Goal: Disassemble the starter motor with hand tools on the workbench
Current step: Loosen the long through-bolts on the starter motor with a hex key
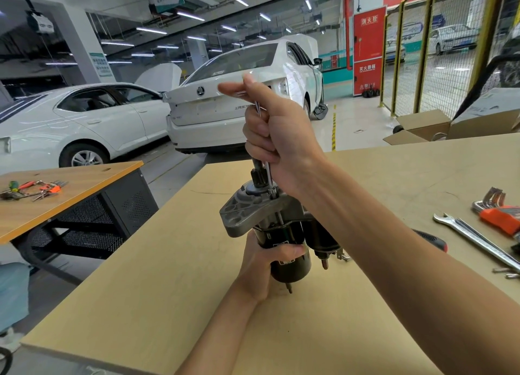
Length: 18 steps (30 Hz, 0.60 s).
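Starter motor [281,234] stands upright near the middle of my tabletop [146,262], grey mounting flange on top, black cylindrical body below, its lower end close to the wood. I cannot tell whether it rests there or is held just clear. My left hand [261,265] wraps round the black body from the left, thumb laid across its front. My right hand [274,138] is above the motor, lower fingers curled round a slim metal T-handle driver [268,172]; the forefinger stretches out to the left along the crossbar. The shaft runs down from my fist to a bolt head on the flange, beside the pinion gear.

On the right of the tabletop lie a combination wrench [478,238], a set of hex keys in an orange holder [499,215] just beyond it, and a few small loose bits [505,272] near the wrench's nearer end. A red-and-black handle [433,238] shows from behind my right forearm.

Far right, at the back edge, sits an open cardboard box [422,124] with flaps spread; its contents are hidden from me. To the left stands a second bench [70,194] with a small heap of tools [31,189], among them orange and green handles. Beyond are two white cars [244,93] and a red fire cabinet [368,51].
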### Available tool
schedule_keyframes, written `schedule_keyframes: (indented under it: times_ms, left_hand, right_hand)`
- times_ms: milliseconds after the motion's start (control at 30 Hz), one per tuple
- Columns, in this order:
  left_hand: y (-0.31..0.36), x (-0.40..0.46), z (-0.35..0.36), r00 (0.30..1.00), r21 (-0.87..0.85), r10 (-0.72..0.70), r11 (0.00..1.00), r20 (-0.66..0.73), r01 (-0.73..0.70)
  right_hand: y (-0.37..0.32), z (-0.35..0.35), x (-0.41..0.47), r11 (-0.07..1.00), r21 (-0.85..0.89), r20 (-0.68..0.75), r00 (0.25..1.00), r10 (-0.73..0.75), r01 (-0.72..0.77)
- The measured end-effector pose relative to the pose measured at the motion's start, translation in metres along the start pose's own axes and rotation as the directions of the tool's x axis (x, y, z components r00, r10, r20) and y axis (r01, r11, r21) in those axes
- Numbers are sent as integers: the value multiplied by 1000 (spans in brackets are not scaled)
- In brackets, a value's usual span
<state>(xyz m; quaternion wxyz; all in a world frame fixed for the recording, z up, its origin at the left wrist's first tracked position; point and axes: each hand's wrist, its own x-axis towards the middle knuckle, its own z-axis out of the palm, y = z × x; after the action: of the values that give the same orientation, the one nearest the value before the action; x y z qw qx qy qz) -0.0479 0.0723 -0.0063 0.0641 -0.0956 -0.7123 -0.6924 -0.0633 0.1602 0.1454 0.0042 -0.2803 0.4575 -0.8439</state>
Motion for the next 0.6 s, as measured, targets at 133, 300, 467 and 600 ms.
schedule_keyframes:
  times_ms: [133,300,467,600]
  left_hand:
    - [2,0,0,1000,39,14,999,9,-15]
    - [-2,1,0,999,89,36,995,-1,-36]
    - [-3,2,-1,1000,54,-2,999,6,2]
    - [0,1,0,1000,56,8,998,14,-8]
  right_hand:
    - [-2,2,-1,1000,-23,-14,1000,11,-11]
    - [-9,3,-3,999,33,-61,998,20,-18]
    - [-11,4,-6,999,-24,-56,998,24,-26]
    - [-16,5,-8,997,-70,16,999,30,-29]
